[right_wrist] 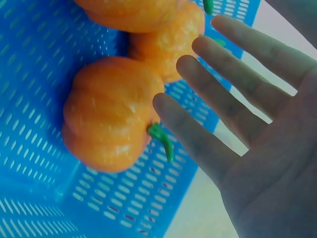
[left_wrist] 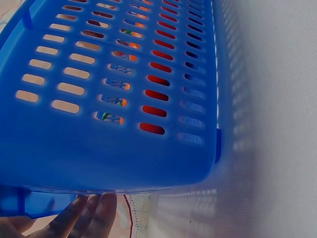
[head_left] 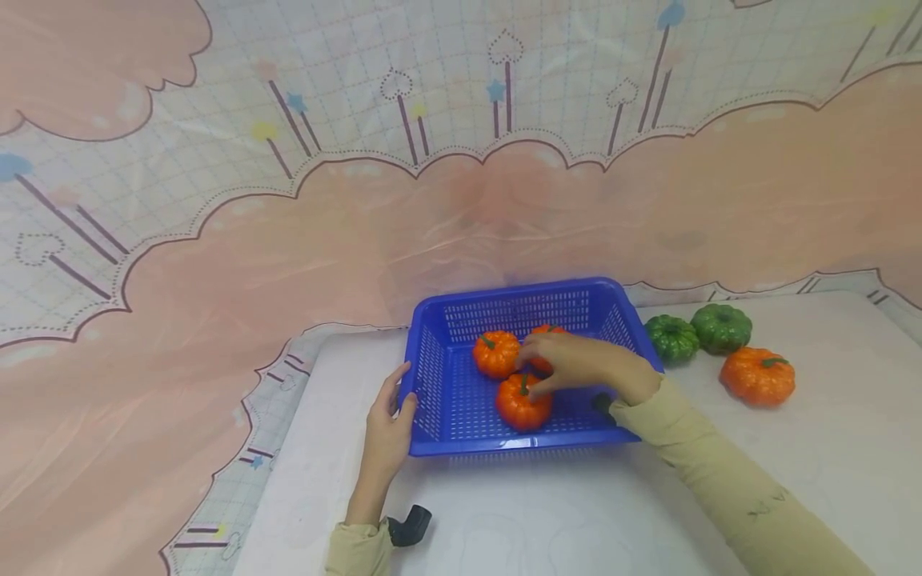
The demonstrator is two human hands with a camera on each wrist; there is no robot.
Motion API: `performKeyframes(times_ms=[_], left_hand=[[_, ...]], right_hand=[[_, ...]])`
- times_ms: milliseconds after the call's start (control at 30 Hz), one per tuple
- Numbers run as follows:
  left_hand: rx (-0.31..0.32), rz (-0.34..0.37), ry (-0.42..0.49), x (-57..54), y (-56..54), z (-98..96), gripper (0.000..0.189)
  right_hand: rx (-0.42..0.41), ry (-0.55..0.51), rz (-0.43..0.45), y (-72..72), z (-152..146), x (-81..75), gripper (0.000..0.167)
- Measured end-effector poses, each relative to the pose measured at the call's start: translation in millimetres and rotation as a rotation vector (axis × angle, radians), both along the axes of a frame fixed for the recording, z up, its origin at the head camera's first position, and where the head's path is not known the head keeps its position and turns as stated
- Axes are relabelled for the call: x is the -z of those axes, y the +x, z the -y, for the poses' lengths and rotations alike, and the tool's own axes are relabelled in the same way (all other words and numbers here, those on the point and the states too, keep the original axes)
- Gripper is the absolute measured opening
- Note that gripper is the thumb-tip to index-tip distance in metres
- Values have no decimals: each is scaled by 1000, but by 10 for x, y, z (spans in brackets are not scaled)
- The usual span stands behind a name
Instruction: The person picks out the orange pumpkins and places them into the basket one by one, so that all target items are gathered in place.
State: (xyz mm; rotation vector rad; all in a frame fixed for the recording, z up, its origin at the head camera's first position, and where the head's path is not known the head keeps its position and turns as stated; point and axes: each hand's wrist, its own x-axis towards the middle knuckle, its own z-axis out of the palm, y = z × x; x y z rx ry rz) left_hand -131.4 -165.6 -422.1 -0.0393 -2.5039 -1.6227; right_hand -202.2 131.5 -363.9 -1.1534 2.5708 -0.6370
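A blue slotted plastic basket (head_left: 519,442) holds three small orange pumpkins with green stems. One pumpkin (head_left: 520,410) sits near the front wall, a second pumpkin (head_left: 495,354) lies behind it to the left, and a third pumpkin (head_left: 549,329) is partly hidden by my right hand (head_left: 576,360). That hand hovers over the pumpkins; in the right wrist view its fingers (right_wrist: 203,131) are spread and fairly straight, with nothing gripped. At the basket's left side, my left hand (head_left: 387,428) rests its extended fingers and thumb against the rim. The left wrist view shows fingers (left_wrist: 101,215) beside the blue wall.
Right of the basket lie a green pumpkin (head_left: 671,340), another green pumpkin (head_left: 722,328) and an orange pumpkin (head_left: 758,376) on the white table (head_left: 504,520). A patterned peach-coloured cloth (head_left: 461,224) hangs behind. A black wrist device (head_left: 410,526) sits by my left sleeve.
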Motion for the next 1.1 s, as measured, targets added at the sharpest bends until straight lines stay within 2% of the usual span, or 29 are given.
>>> performKeyframes(times_ms=[233, 567, 867, 1100], left_hand=[[-5, -12, 6, 18, -4, 0, 48], [-12, 0, 15, 15, -2, -11, 49], [-16, 7, 15, 41, -4, 2, 49], [-14, 1, 26, 43, -8, -6, 48]], right_hand=[[-8, -21, -83, 38, -106, -37, 38], [67, -14, -40, 118, -251, -139, 45], [93, -21, -124, 173, -410, -159, 47], [146, -12, -132, 245, -545, -206, 47]])
